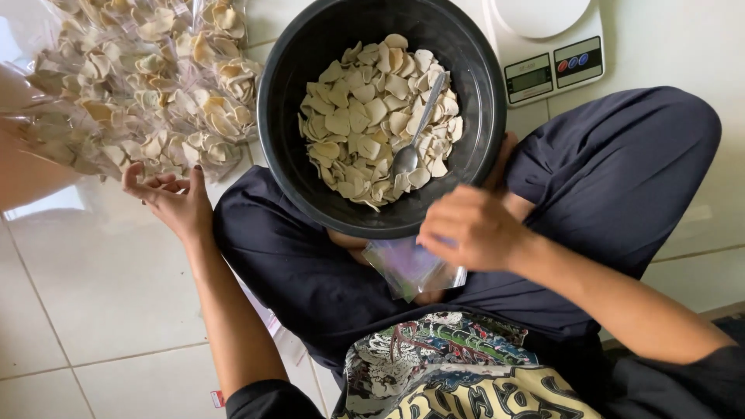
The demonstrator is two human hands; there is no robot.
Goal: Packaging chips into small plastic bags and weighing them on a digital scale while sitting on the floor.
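A person sits cross-legged on a pale tiled floor [101, 295], seen from above. A black bowl [295, 147] rests in the lap, filled with pale, curled chips [365, 109], and a metal spoon [411, 147] lies on top of them, its bowl end nearest the body.

The right hand [473, 229] hovers just below the bowl's near rim, blurred. Its fingers curl down onto a small stack of empty clear plastic bags [411, 268] lying on the dark trousers; it seems to be pinching at the top bag, though the blur hides whether the fingertips have actually closed on it.

The left hand [174, 198] reaches out to the far left, palm up and fingers loosely spread, holding nothing. Its fingertips sit right at the edge of a heap of filled clear bags [147, 85] — small packets of the same chips piled on the floor just beyond the hand. A white kitchen scale [551, 46] stands on the floor past the bowl, well away from both hands.

To do this step well, my judgement is that the right thumb should slide only the top bag free — thin bags cling together — while the bowl stays level in the lap.
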